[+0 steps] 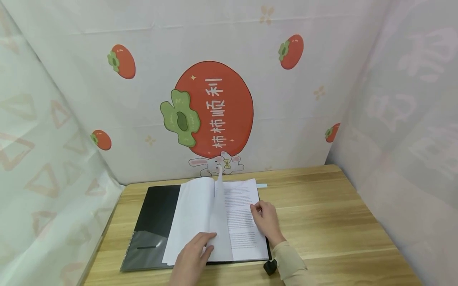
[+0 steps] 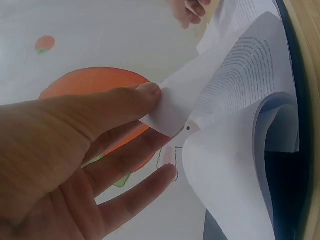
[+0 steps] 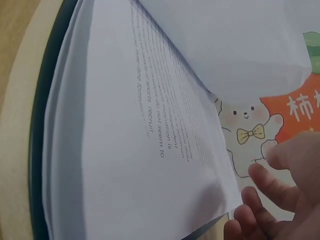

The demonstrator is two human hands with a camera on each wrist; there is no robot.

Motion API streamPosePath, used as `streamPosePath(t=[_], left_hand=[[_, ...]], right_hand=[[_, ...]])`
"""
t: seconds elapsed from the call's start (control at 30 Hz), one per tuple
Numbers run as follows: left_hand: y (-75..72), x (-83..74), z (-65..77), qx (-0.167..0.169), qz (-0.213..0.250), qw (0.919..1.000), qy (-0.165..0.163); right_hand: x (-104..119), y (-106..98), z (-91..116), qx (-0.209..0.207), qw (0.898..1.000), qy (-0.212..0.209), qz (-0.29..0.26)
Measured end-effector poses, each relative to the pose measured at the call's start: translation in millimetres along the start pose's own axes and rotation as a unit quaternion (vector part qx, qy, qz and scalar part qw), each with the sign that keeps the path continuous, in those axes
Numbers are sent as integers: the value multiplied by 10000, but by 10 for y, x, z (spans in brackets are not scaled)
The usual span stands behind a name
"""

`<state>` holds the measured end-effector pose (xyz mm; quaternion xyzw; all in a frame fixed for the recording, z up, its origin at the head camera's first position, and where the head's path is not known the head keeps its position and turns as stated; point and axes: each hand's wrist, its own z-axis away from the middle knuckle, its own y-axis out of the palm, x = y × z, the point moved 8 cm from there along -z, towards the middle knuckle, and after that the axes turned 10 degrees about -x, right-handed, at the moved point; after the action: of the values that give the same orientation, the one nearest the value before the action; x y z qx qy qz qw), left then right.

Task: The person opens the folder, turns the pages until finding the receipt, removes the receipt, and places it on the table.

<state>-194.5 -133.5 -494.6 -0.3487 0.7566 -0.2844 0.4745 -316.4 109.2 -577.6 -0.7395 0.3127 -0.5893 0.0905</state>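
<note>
A black folder (image 1: 157, 210) lies spread on the table, with white sheets turned over onto its left side and a printed sheet (image 1: 241, 218) on its right. Between them a single page (image 1: 221, 234) stands lifted and curving; its edge is pinched by my left hand (image 2: 75, 145), thumb in front and index finger behind, the other fingers spread. My right hand (image 1: 266, 220) is by the right edge of the printed sheet, its fingers loosely bent and holding nothing. In the right wrist view those fingers (image 3: 257, 212) are beside the sheet's corner.
The wooden table (image 1: 329, 214) stretches to the right of the folder. A clear pocket (image 1: 144, 250) covers the folder's lower left, and a pale blue tab (image 1: 262, 185) sticks out at upper right. A white cloth backdrop (image 1: 150, 95) with printed persimmons rises behind the table.
</note>
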Motion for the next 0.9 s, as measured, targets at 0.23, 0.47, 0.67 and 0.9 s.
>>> streamPosePath(t=[0.23, 0.47, 0.67, 0.9], left_hand=[[-138, 87, -6, -75, -275, 9991, -321], [-163, 195, 39, -143, -248, 9990, -347], [-164, 302, 88, -280, -290, 9986, -350], [-137, 444, 140, -202, -291, 9977, -577]], right_hand=[[-133, -9, 4, 6, 9989, 397, 258], [-186, 41, 41, 133, 9976, 615, 301], [-234, 76, 62, 202, 9967, 717, 324], [-281, 82, 78, 256, 9961, 751, 392]])
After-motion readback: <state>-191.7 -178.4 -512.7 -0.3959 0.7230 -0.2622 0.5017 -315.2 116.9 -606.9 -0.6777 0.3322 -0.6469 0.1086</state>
